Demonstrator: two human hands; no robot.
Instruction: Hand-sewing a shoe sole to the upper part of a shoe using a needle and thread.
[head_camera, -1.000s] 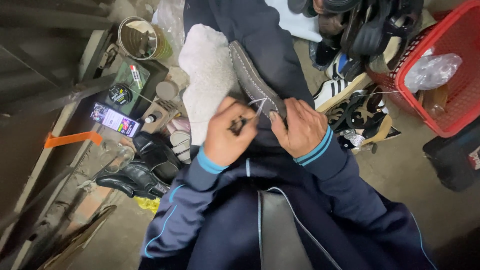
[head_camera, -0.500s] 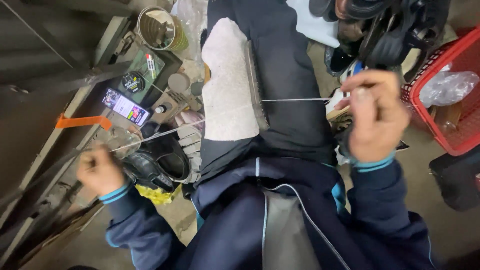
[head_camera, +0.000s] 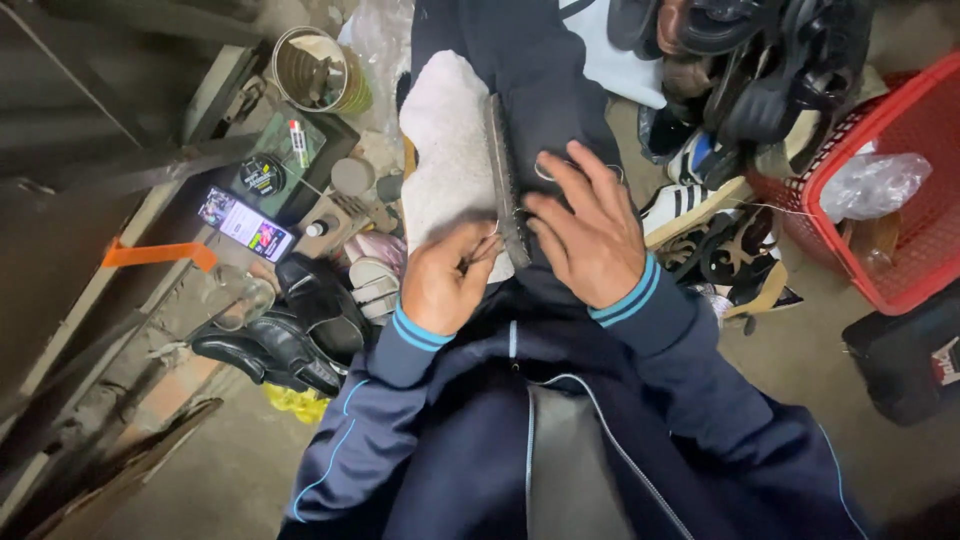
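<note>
The person sits with a white shoe (head_camera: 445, 150) laid sole-edge up across the lap, in the upper middle of the frame, and both hands work at its grey sole edge (head_camera: 503, 180). The left hand (head_camera: 440, 285) is curled shut just below the shoe, its fingers (head_camera: 478, 250) pinched on something thin and dark; it looks like a needle or awl, though it is too small to be sure. The right hand (head_camera: 585, 235) lies spread, palm down, on the dark trouser leg just beside the sole, fingers open and holding nothing, pressing to steady the shoe.

To my eye this is the stitching of sole to upper, caught at the point where the tool is set against the seam. The next move would call for a firm, straight push through the edge while the flat hand keeps the shoe from rolling.

At the left of the frame lie black shoes (head_camera: 290, 335), a phone (head_camera: 245, 222) with a lit screen and an open tin can (head_camera: 315, 70); a red basket (head_camera: 900, 190) stands at the right.
</note>
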